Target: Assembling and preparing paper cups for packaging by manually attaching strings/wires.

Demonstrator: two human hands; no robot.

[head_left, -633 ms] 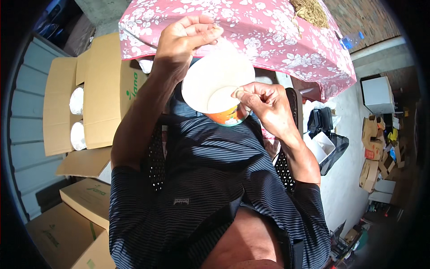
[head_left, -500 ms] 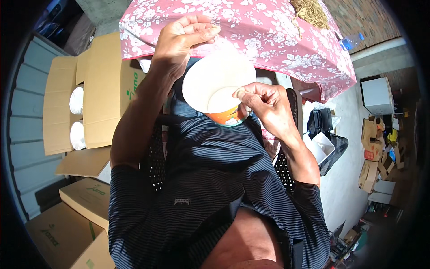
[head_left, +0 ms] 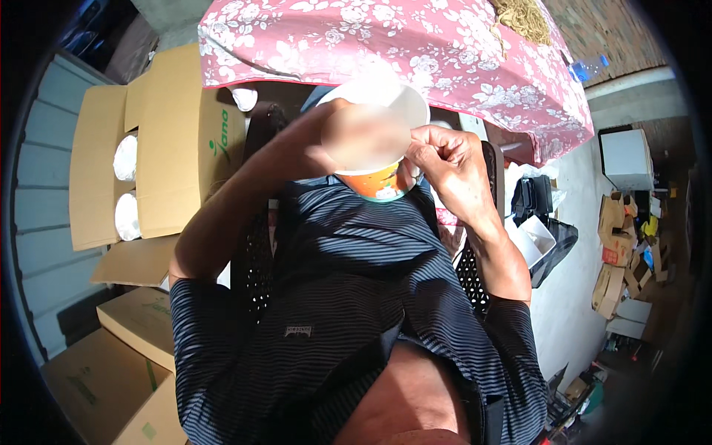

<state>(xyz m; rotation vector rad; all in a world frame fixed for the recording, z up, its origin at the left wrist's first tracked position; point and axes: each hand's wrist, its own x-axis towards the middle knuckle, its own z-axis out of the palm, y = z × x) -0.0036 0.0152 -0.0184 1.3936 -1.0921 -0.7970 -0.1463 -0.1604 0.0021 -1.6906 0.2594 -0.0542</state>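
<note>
A round paper tub (head_left: 380,184), white inside and orange outside with a green base edge, is held above my lap with its wide mouth tilted up. My right hand (head_left: 454,167) is closed at the tub's right rim, with thumb and forefinger pinched together and a fingertip against the outer wall. Over the tub's mouth is my left hand (head_left: 345,141); its fingers are smeared, so what they hold, if anything, cannot be made out. The left hand hides much of the tub's inside.
A table with a pink floral cloth (head_left: 334,44) stands ahead, bearing a bundle of tan strands (head_left: 523,21). At left, an open cardboard box (head_left: 174,148) holds white wrapped stacks (head_left: 126,159), with more boxes (head_left: 104,378) below. Bags and an open white box (head_left: 535,239) lie at right.
My left hand has come down from above the tub to over its mouth. The tub has shifted slightly, and my right hand remains at its rim.
</note>
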